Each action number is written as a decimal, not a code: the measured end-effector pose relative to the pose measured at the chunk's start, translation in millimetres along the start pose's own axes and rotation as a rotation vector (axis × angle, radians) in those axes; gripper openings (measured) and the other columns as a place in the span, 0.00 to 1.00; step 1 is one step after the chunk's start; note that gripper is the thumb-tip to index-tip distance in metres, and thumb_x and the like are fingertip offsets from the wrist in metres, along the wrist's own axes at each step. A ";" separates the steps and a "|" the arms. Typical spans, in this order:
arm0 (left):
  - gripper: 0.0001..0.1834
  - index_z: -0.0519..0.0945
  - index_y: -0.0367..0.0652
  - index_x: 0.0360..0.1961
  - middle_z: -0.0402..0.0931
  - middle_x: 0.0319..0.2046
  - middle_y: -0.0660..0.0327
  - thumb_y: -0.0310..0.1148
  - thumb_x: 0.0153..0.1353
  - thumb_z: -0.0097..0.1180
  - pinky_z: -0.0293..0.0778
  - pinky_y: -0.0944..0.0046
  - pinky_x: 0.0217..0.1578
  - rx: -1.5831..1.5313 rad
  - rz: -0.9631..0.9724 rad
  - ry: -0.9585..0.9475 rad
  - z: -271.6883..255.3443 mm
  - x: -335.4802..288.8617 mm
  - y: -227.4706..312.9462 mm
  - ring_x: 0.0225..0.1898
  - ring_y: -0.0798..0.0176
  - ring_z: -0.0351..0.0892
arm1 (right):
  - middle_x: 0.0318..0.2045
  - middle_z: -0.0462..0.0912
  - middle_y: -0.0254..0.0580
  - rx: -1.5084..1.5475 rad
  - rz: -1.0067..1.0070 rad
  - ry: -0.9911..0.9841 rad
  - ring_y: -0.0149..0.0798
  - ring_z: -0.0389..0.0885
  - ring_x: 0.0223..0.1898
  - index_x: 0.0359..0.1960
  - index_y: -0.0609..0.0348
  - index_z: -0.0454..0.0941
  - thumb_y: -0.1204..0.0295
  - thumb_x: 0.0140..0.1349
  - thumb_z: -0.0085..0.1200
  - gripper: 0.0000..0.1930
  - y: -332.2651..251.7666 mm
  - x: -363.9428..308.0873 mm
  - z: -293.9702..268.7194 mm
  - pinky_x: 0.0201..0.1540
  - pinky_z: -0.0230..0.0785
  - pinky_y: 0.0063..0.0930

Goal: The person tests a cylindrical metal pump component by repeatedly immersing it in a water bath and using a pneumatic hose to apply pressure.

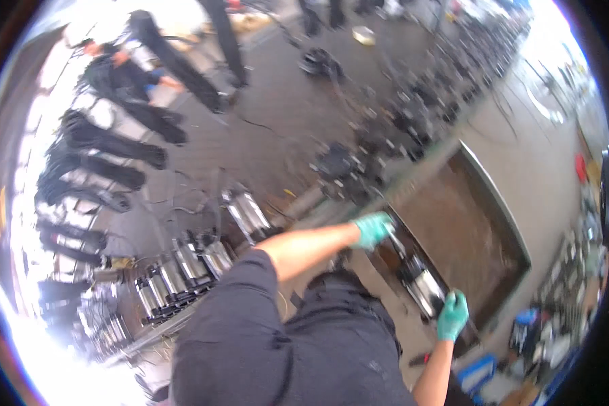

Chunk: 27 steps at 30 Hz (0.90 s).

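Note:
A shiny metal cylinder with black ends [423, 287], like a motor or pump body, lies slantwise on a narrow ledge of the bench in front of me. My left hand [374, 231], in a green glove, is closed at the far end of a thin metal rod [397, 245] that runs toward the cylinder. My right hand [453, 316], also green-gloved, is closed at the near end of the cylinder, its fingers curled against it. Blur hides the exact grip of both hands.
A brown metal tray [497, 196] with a raised rim adjoins the ledge. Similar cylinders [189, 260] stand in a row at left. Dark round parts [338, 162] crowd the bench, and bundles of black cable [108, 142] lie at far left, near another person [125, 74]. A blue box [477, 372] sits lower right.

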<state>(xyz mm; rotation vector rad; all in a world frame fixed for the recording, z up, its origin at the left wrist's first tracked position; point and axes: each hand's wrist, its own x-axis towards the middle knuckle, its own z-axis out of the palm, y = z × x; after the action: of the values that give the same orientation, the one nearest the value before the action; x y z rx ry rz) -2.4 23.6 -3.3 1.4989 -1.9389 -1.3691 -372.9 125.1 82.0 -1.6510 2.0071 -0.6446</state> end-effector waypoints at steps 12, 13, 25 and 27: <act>0.17 0.74 0.43 0.57 0.81 0.33 0.54 0.33 0.70 0.56 0.80 0.57 0.32 -0.067 -0.235 0.378 -27.1 26.3 2.5 0.32 0.56 0.82 | 0.35 0.85 0.50 -0.001 -0.007 0.062 0.48 0.84 0.33 0.40 0.59 0.84 0.69 0.66 0.56 0.08 -12.4 3.7 4.4 0.40 0.75 0.36; 0.18 0.74 0.43 0.58 0.82 0.36 0.51 0.33 0.69 0.56 0.80 0.54 0.38 0.186 -0.115 0.481 -29.4 27.8 2.2 0.37 0.49 0.84 | 0.35 0.85 0.50 -0.001 0.000 0.054 0.49 0.84 0.33 0.40 0.59 0.84 0.69 0.66 0.56 0.08 -12.7 3.2 2.5 0.40 0.75 0.37; 0.22 0.73 0.45 0.58 0.76 0.53 0.48 0.40 0.65 0.59 0.77 0.46 0.50 0.917 -0.194 -0.145 -72.1 2.2 42.8 0.51 0.41 0.80 | 0.38 0.84 0.49 -0.004 0.043 0.050 0.53 0.83 0.39 0.40 0.58 0.84 0.67 0.66 0.56 0.10 -15.8 -1.9 -7.2 0.45 0.76 0.40; 0.19 0.77 0.44 0.51 0.77 0.50 0.49 0.43 0.64 0.60 0.77 0.46 0.49 0.988 -0.178 -0.212 -70.0 -11.0 50.6 0.49 0.42 0.80 | 0.38 0.84 0.50 -0.018 -0.008 0.075 0.54 0.83 0.40 0.40 0.58 0.84 0.65 0.65 0.56 0.10 -8.1 -3.7 -6.6 0.46 0.75 0.42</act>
<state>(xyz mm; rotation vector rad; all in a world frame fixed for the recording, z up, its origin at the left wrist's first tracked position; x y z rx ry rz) 25.0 -1.2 75.5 1.9998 -2.8990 -0.6015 -370.2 127.8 92.4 -1.6688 2.0651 -0.7031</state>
